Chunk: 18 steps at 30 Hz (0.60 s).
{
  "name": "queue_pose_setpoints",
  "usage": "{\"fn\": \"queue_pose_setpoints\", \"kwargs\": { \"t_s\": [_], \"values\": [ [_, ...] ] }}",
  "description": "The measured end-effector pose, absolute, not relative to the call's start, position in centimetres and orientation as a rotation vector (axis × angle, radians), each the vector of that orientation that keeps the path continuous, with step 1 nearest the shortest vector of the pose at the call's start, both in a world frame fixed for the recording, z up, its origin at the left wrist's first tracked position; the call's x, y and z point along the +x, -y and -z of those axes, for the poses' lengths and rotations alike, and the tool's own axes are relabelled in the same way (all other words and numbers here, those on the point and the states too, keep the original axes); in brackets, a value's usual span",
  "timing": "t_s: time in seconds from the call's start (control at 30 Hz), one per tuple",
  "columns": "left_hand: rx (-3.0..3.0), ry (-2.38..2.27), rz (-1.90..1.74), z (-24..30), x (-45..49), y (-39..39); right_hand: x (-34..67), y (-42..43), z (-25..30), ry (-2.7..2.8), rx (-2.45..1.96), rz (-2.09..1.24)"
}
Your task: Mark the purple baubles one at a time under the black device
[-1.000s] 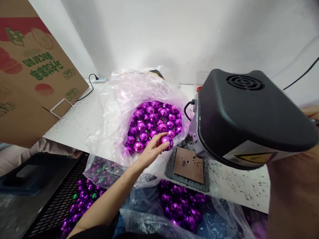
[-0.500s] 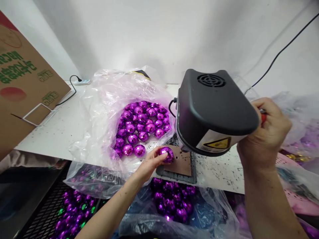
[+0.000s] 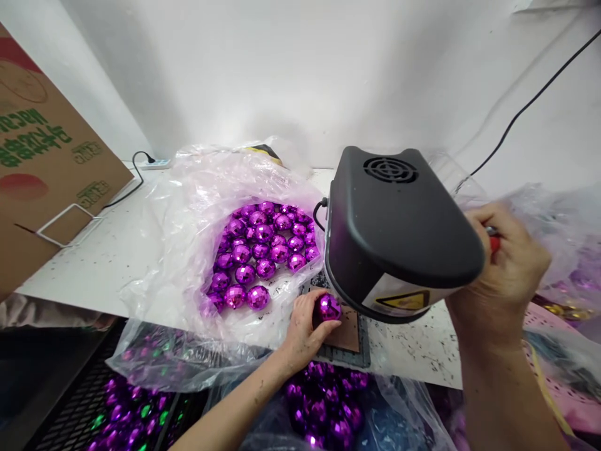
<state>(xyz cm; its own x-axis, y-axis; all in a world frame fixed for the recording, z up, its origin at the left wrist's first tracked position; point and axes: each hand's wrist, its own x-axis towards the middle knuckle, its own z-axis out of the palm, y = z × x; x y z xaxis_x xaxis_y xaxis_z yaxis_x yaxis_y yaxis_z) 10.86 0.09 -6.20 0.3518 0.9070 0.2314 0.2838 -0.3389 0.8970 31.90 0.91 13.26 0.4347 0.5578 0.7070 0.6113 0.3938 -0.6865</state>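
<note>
My left hand (image 3: pixel 305 329) curls its thumb and fingers around a shiny purple faceted ball (image 3: pixel 328 307). The ball is over a brown board (image 3: pixel 345 335) on a dark mat, close beside the lower left side of a black machine housing (image 3: pixel 404 225). On the housing are a round vent and a yellow warning label. My right hand (image 3: pixel 504 263) is closed round a handle with a red part (image 3: pixel 494 243) at the machine's right side; most of the handle is hidden by the fingers. The machine's underside is out of sight.
An open clear plastic bag (image 3: pixel 173 250) with many purple balls (image 3: pixel 260 250) lies left of the machine. Below the table edge are more purple balls (image 3: pixel 323 407) in plastic. A cardboard box (image 3: pixel 51 169) stands at left. Dark flecks litter the white tabletop (image 3: pixel 413 351).
My left hand has moved right with the purple ball, bringing it closer to the machine, and the grip has turned. My right hand stays on the handle. The view has shifted slightly.
</note>
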Motion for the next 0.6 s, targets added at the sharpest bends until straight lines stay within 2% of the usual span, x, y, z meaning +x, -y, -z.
{"fn": "queue_pose_setpoints", "kwargs": {
  "t_s": [0.27,0.6],
  "values": [
    [2.033,-0.970,-0.904,6.2,11.6,-0.6,31.7,-0.7,-13.4,1.219,-1.284,0.072],
    [1.924,-0.931,-0.770,5.5,11.5,-0.6,31.9,-0.8,-13.5,1.212,-1.253,0.025]
  ]
}}
